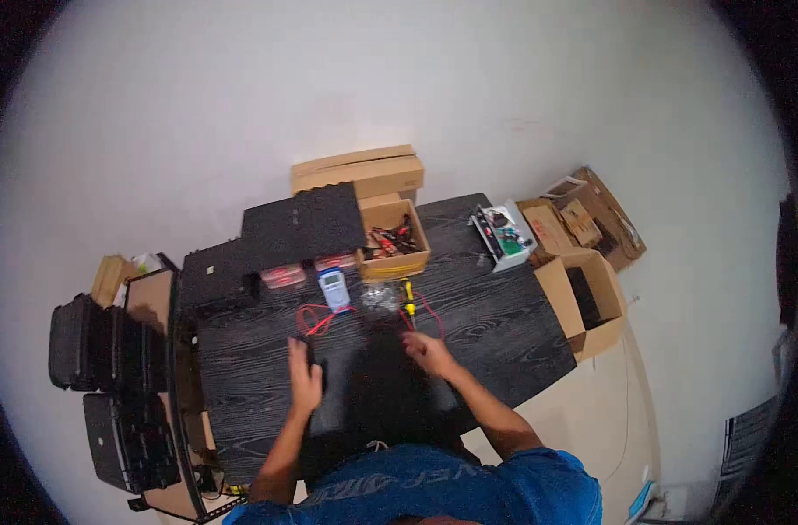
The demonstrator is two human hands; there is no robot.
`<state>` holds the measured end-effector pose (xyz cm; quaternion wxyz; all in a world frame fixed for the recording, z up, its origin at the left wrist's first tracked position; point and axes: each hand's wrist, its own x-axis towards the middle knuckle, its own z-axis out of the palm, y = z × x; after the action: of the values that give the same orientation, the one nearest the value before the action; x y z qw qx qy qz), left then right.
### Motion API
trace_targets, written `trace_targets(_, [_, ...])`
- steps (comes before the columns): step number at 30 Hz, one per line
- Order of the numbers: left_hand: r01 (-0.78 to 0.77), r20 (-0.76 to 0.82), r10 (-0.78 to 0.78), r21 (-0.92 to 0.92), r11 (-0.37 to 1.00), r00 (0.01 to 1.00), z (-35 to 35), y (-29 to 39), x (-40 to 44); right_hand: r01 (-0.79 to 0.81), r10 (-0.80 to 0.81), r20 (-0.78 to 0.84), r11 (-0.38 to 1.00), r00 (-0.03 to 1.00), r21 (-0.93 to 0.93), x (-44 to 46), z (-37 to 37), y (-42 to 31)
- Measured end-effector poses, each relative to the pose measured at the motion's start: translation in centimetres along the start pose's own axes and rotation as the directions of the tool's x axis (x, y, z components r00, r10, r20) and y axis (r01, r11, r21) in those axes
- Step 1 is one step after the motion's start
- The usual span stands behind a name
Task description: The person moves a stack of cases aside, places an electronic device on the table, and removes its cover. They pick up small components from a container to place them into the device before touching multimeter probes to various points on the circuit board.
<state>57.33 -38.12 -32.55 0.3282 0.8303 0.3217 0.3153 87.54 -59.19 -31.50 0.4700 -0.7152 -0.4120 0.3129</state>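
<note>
I log, nearest: left hand (305, 385), fingers straight, near together; right hand (428, 352), fingers curled, whether pinching anything I cannot tell. Beyond: red leads (321, 324); multimeter (334, 290), on black table (504, 319), left of yellow screwdriver (407, 296). Farther: open carton (399, 263).

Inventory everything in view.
Multimeter: 1, white-blue, table centre
Leads: count unclear, red, on table
Clear plastic: 1+, transparent, beside multimeter
Screwdriver-like tool: 1, yellow-black, right of plastic
Open carton: 1, brown, table's far side
Items: several, red-black, in carton
Containers: 2, reddish, left of carton
Flat slabs: 2+, black, table's far left
Electronics unit: 1, silver, table's right
Other cartons: several, brown, right and behind
Cases: several, black, left
Rack: 1, black, left
Table: 1, black, centre
Shirt: 1, blue, bottom
Left hand: 1, bare, over table
Right hand: 1, bare, near tool
</note>
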Motion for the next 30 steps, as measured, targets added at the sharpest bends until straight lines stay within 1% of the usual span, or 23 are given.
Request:
trace_targets(1, [-0.020, 0.179, 0.014, 0.030, 0.999, 0.984, 2.3, 0.8, -1.2, 0.000, -0.002, -0.060, 0.999, 0.998, -0.044, 0.5, -2.4, 1.4])
trace_targets(4, [0.075, 0.309, -0.120, 0.153, 0.985, 0.943, 7.9, 1.1, -5.3, 0.073, -0.142, -0.297, 0.970, 0.944, -0.231, 2.4, -10.7, 4.2])
trace_targets(6, [-0.039, 0.340, -0.085, 0.344, 0.938, 0.936, 9.1, 1.8, -5.6, 0.018, -0.104, -0.417, 0.979, 0.903, -0.205, 3.8, -16.7, 5.2])
trace_targets(7, [-0.102, 0.365, -0.071, 0.434, 0.895, 0.928, 8.9, 2.2, -5.8, 0.029, -0.194, -0.486, 0.944, 0.852, -0.328, 4.3, -19.2, 6.0])
trace_targets(8, [-0.069, 0.328, -0.079, 0.416, 0.907, 0.941, 9.0, 2.7, -5.6, 0.027, -0.213, -0.524, 0.940, 0.824, -0.339, 4.9, -21.7, 6.8])
trace_targets(9, [-0.068, 0.335, -0.080, 0.408, 0.911, 0.939, 9.8, 3.1, -5.2, 0.028, -0.270, -0.548, 0.912, 0.791, -0.409, 6.5, -26.1, 9.8])
trace_targets(10, [-0.059, 0.331, -0.085, 0.402, 0.914, 0.940, 9.3, 2.8, -5.5, 0.009, -0.382, -0.564, 0.833, 0.732, -0.553, 7.1, -27.7, 10.3])
trace_targets(11, [-0.051, 0.328, -0.089, 0.397, 0.916, 0.941, 9.0, 2.5, -5.6, -0.040, -0.347, -0.569, 0.829, 0.745, -0.558, 7.6, -29.3, 10.4])
trace_targets(13, [-0.035, 0.327, -0.101, 0.384, 0.922, 0.939, 9.0, 2.4, -5.4, -0.220, -0.253, -0.589, 0.760, 0.767, -0.612, 9.3, -31.5, 11.3])
trace_targets(16, [-0.013, 0.324, -0.116, 0.372, 0.928, 0.939, 9.1, 1.9, -5.3, -0.419, -0.047, -0.641, 0.720, 0.766, -0.553, 11.3, -32.6, 10.1])
trace_targets(18, [0.010, 0.321, -0.141, 0.378, 0.926, 0.936, 9.2, 1.5, -5.4, -0.497, 0.051, -0.648, 0.688, 0.760, -0.529, 12.8, -32.7, 9.4])
trace_targets(21, [0.024, 0.328, -0.157, 0.375, 0.927, 0.931, 9.1, 1.2, -5.5, -0.577, 0.184, -0.636, 0.652, 0.750, -0.492, 15.3, -32.8, 8.6])
trace_targets(23, [0.007, 0.319, -0.136, 0.374, 0.927, 0.938, 9.0, 1.2, -5.6, -0.627, 0.261, -0.633, 0.624, 0.729, -0.465, 16.3, -32.6, 7.5])
trace_targets(24, [-0.003, 0.314, -0.124, 0.373, 0.928, 0.941, 9.0, 1.2, -5.7, -0.637, 0.303, -0.606, 0.616, 0.735, -0.464, 16.8, -32.9, 7.5])
trace_targets(28, [-0.001, 0.320, -0.129, 0.378, 0.926, 0.939, 9.1, 1.0, -5.6, -0.679, 0.284, -0.656, 0.552, 0.699, -0.484, 18.4, -33.4, 7.8])
trace_targets(30, [-0.005, 0.326, -0.125, 0.370, 0.929, 0.937, 9.0, 0.7, -5.6, -0.702, 0.334, -0.645, 0.531, 0.688, -0.474, 19.0, -34.2, 7.8])
